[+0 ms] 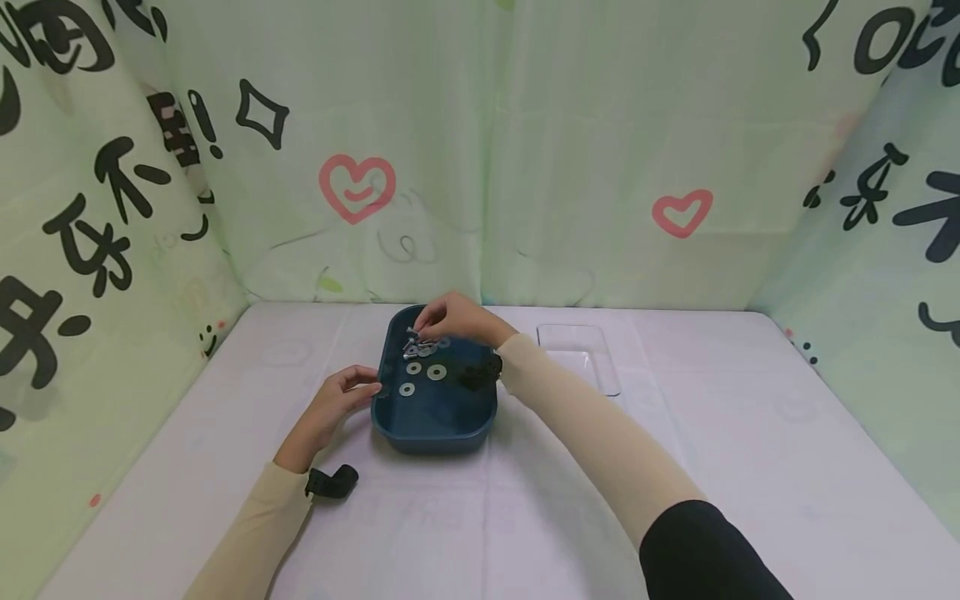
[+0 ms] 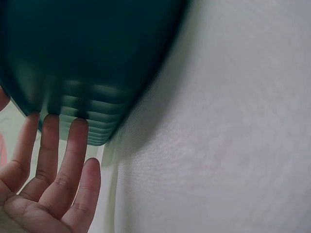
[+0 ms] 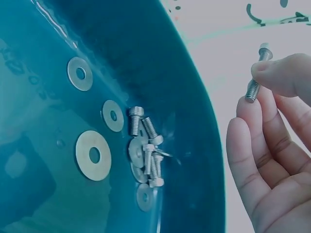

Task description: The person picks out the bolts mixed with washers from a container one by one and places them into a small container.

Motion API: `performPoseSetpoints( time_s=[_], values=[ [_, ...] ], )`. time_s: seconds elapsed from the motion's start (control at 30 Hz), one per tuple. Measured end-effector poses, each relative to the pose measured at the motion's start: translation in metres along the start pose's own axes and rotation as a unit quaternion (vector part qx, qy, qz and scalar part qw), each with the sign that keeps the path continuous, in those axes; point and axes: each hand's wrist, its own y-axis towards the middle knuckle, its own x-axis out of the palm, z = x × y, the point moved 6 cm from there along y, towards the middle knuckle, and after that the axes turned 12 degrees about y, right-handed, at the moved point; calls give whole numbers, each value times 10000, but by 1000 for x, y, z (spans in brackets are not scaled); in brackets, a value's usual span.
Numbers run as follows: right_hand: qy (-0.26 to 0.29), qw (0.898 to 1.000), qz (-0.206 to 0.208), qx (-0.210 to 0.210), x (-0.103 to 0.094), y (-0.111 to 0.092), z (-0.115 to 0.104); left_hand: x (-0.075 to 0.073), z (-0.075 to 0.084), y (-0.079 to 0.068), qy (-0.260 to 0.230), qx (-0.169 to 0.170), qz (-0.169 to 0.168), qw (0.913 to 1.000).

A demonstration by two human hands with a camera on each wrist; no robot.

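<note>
Above the far part of a dark blue tray [image 1: 435, 421], my right hand [image 1: 461, 321] pinches a socket-head bolt [image 3: 253, 90] between thumb and fingers. The bolt stands nearly upright in the right wrist view, its head above the thumb. Several more bolts [image 3: 148, 162] lie in a loose heap inside the tray, partly over some washers. Other flat round washers [image 3: 84, 155] are spread singly on the tray's floor. My left hand [image 1: 337, 404] touches the tray's left side, straight fingertips against the outer wall in the left wrist view.
A clear plastic box [image 1: 603, 367] stands behind my right forearm, partly covered by it. The table [image 1: 750, 433] has a white cloth. Printed curtains [image 1: 570, 167] enclose its back and sides.
</note>
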Motion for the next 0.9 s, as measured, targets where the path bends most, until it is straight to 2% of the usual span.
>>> performPoseSetpoints(
  time_s=[0.4, 0.9],
  values=[
    [263, 9996, 41, 44, -22, -23, -14, 0, 0, 0, 13, 3, 9, 10000],
    [152, 9984, 493, 226, -65, -62, -17, 0, -1, 0, 15, -72, 42, 10000]
  ],
)
